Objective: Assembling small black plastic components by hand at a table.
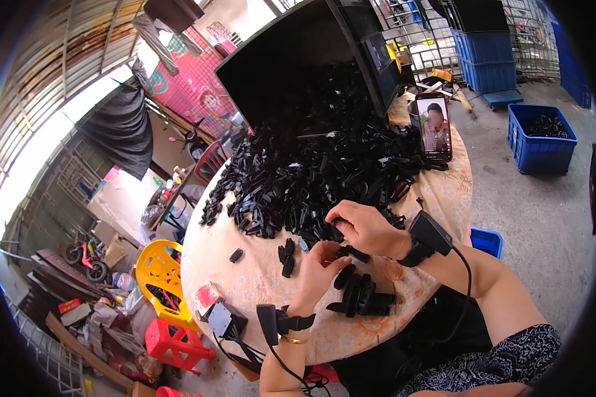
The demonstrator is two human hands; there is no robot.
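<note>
A big heap of small black plastic pieces (pixel 291 172) covers the far part of a round table. My left hand (pixel 318 270) is at the heap's near edge, thumb and fingertips closed on a small black plastic piece (pixel 342 251). Just beyond it, my right hand (pixel 371 228) bends its fingers down over the heap; what lies under the fingertips is mostly hidden. Nearer me rests a cluster of longer black parts (pixel 361 296). Several small black pieces (pixel 287 257) lie left of my left hand, with one single piece (pixel 236 255) farther left.
The table has a pale patterned cloth (pixel 205 264). A large black bin (pixel 291 59) lies tipped behind the heap. At right stands a phone (pixel 434 129); a blue crate (pixel 543 142) is on the floor. Cables run from both wrist devices. A yellow chair (pixel 153 278) and red stool (pixel 172 344) are left.
</note>
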